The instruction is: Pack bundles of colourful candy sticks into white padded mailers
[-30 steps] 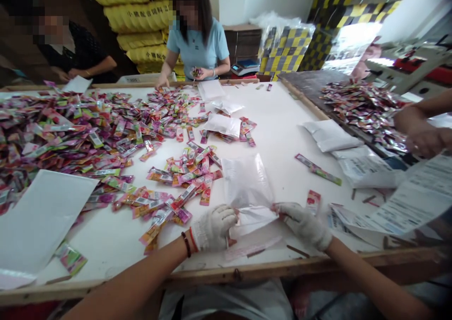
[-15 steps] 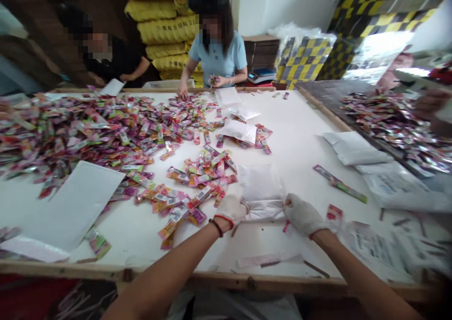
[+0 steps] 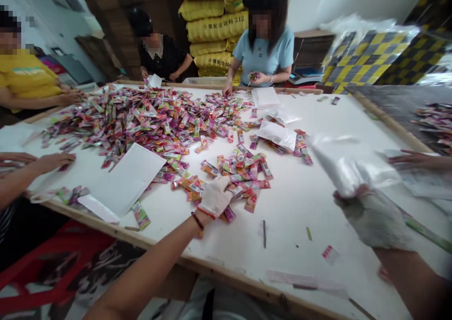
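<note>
My left hand (image 3: 216, 198), in a white glove, is on a small heap of colourful snack packets (image 3: 243, 167) at mid-table. Its fingers are curled down over several packets at the heap's near edge. My right hand (image 3: 376, 218), gloved too and blurred, is closed on the near edge of a filled white plastic mailer bag (image 3: 339, 164). The bag is tilted and smeared by motion, out over the right side of the table. A large flat white envelope (image 3: 129, 181) lies left of my left hand, its flap toward the near edge.
A big pile of packets (image 3: 141, 117) covers the table's far left. Several filled white bags (image 3: 277, 135) lie beyond the small heap. Across the table are people in blue (image 3: 263, 51) and black (image 3: 165, 56); one in yellow (image 3: 28, 79) is at left. Another person's hand (image 3: 420, 160) reaches in at right.
Both hands have parted from the near middle: my right hand has carried the white bag right, and my left hand has moved onto the packets. The view has swung left.
</note>
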